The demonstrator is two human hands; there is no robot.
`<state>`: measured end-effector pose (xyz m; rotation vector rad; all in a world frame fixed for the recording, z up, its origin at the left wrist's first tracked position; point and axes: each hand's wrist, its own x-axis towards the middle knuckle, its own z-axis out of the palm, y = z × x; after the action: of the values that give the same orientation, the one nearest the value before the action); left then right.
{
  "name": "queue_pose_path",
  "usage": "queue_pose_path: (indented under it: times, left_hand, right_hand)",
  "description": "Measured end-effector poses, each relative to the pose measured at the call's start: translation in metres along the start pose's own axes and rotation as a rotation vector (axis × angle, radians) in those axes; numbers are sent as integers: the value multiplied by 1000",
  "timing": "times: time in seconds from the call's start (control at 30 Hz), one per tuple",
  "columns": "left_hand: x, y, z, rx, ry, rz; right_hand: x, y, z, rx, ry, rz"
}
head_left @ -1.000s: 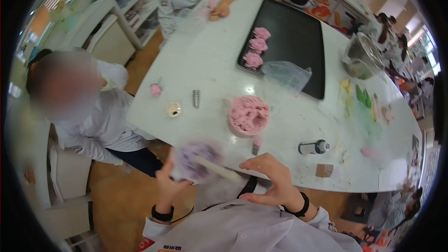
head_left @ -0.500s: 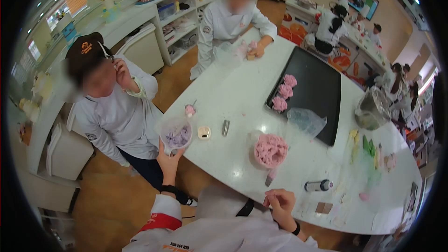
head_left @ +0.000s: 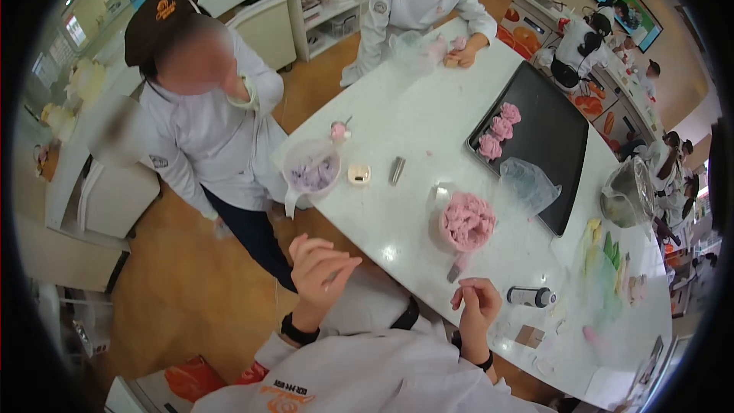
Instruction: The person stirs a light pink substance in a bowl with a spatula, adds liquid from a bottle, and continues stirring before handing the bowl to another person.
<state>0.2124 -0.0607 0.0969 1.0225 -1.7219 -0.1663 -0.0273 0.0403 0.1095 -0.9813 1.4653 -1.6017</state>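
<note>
My left hand (head_left: 321, 271) is raised in front of the table edge, fingers apart and slightly bent, holding nothing. Beyond it, a white pitcher (head_left: 293, 197) of pale purple cream stands at the table's edge, apart from the hand. Near the front edge, my right hand (head_left: 477, 307) hovers with loosely bent fingers and nothing visible in them. Closest to it are a spatula (head_left: 456, 269) with pink on its handle end and a dark bottle with a white label (head_left: 532, 296) lying on its side. Behind these stands a bowl heaped with pink cream (head_left: 468, 220).
A black baking tray (head_left: 547, 134) carries several pink piped flowers (head_left: 501, 129) and a clear plastic bag (head_left: 529, 186). A metal piping tip (head_left: 397, 170) and small white container (head_left: 358, 175) stand mid-table. One person (head_left: 214, 115) stands at left; another (head_left: 417, 8) works across the white table (head_left: 413, 122).
My left hand has let go of the pitcher's handle and drawn back towards me, opening. The right hand stays near the front edge. The camera view has shifted.
</note>
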Motion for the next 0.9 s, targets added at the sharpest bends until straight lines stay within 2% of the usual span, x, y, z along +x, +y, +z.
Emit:
queue_pose_path:
  times: [0.17,0.23,0.43,0.77,0.83,0.87,0.9]
  left_hand:
    - [6,1,6,-49,12,27]
    - [10,5,10,-59,51,-77]
    - [16,4,11,-19,-17,23]
    - [15,4,18,-55,-12,-46]
    - [10,4,21,-170,-84,-244]
    - [8,3,23,-175,-91,-242]
    - [6,0,24,-590,-176,-522]
  right_hand:
    - [4,0,-4,60,-39,-19]
    - [6,0,-6,71,-30,-13]
    - [11,2,-13,69,-7,4]
    - [19,1,-16,44,-103,45]
    - [21,2,-17,43,-108,57]
    - [21,2,-18,24,-132,60]
    - [21,3,-19,5,-155,61]
